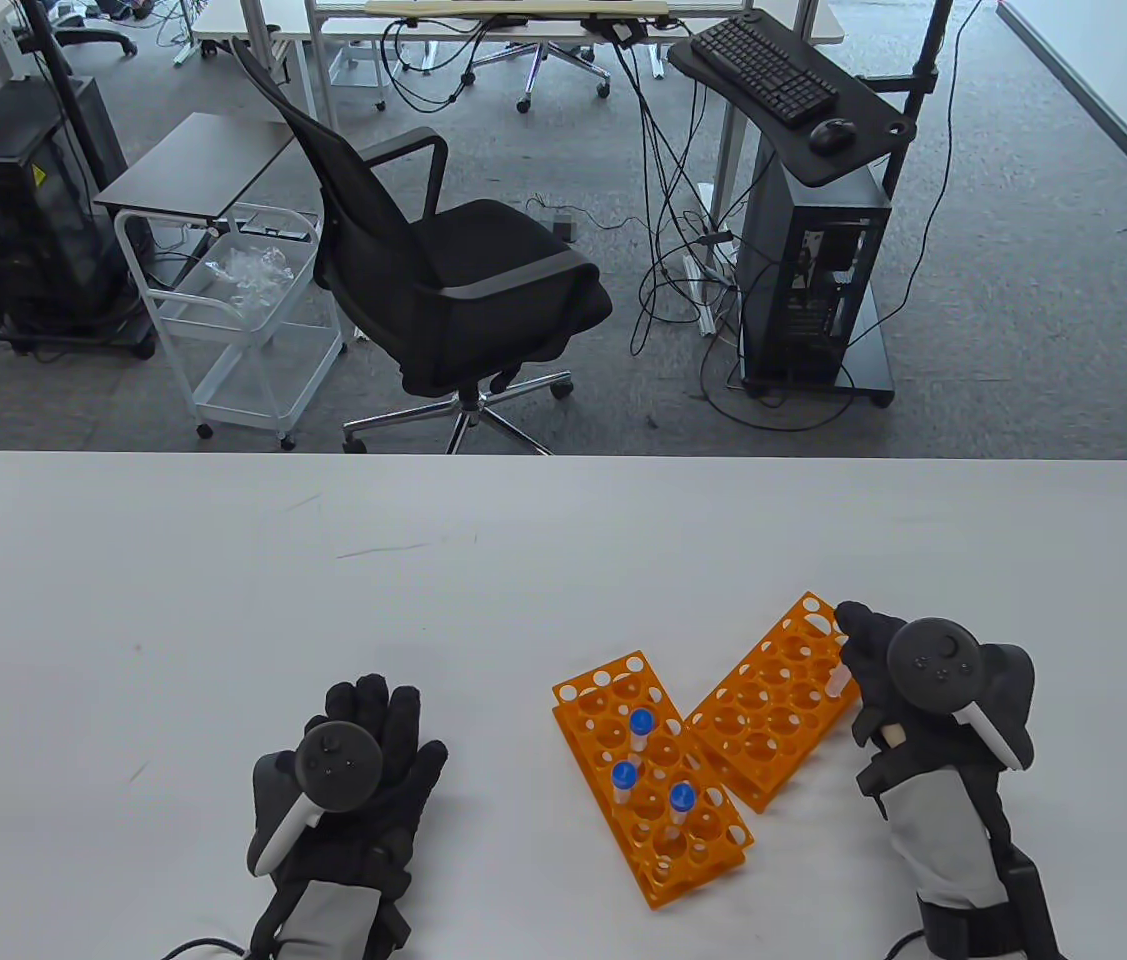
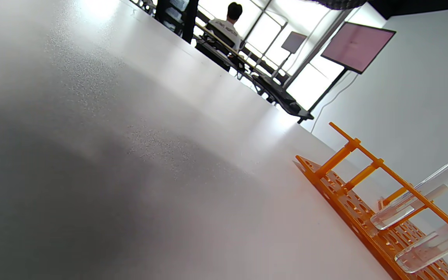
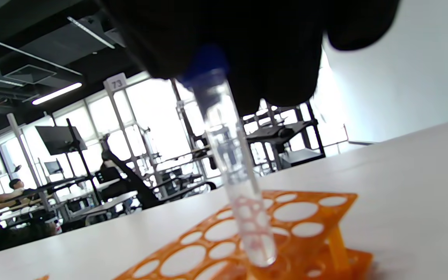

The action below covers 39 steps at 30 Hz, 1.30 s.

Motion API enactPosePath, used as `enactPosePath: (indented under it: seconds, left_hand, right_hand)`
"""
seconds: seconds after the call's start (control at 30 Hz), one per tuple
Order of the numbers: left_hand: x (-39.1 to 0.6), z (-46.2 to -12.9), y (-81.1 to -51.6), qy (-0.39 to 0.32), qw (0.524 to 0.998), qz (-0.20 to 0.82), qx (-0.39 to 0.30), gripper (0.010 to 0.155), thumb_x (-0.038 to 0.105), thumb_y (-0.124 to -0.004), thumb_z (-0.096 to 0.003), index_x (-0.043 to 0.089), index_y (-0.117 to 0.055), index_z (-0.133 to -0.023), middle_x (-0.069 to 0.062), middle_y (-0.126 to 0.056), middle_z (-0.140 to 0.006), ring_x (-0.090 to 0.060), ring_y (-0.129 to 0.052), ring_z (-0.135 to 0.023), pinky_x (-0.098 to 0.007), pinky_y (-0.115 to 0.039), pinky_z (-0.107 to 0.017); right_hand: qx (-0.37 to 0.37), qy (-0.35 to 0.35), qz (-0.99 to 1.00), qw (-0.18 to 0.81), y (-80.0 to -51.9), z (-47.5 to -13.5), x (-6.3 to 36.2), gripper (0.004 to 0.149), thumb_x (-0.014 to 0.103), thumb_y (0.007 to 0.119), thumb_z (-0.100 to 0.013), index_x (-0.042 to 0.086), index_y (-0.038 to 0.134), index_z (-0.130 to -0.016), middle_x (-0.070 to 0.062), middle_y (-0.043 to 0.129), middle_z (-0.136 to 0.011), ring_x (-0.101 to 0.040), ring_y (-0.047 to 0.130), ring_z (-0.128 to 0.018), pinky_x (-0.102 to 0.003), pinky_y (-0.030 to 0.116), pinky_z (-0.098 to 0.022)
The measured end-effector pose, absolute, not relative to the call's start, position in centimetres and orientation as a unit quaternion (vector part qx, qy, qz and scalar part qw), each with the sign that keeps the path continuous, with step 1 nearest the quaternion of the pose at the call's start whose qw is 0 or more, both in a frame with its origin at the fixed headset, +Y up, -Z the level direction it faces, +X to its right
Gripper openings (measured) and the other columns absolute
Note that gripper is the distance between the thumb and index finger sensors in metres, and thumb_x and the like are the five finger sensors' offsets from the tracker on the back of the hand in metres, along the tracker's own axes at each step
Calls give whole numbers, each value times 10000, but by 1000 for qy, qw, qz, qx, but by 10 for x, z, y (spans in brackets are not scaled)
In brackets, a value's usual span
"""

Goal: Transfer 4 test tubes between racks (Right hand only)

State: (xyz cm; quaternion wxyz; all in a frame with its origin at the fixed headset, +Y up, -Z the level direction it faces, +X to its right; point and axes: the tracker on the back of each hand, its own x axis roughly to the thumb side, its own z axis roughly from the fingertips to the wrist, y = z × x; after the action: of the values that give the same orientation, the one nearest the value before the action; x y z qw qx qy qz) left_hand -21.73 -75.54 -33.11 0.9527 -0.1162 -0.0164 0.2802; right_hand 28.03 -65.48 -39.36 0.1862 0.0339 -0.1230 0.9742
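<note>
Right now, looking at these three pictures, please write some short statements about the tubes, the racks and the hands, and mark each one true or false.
1. Three blue-capped tubes stand in the left rack. True.
2. The right hand holds a tube whose bottom is in a hole of the right rack. True.
3. The left hand grips a tube. False: it lies flat on the table, holding nothing.
4. The two racks are green. False: both are orange.
5. The held tube has a red cap. False: its cap is blue.
</note>
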Motion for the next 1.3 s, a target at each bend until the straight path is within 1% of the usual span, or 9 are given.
enactPosePath:
  seconds: [1.3]
  left_hand:
    - [-217, -331, -756, -16, 952, 281, -119, 675, 637, -457, -574, 428, -148, -1137, 138, 64, -1171, -99, 225, -1036, -396, 140, -766]
  right_hand:
    - [23, -57, 985, 163, -685, -406, 277, 469, 210, 797, -475, 118, 799, -935, -184, 907, -887, -456, 848, -777, -667, 608, -598]
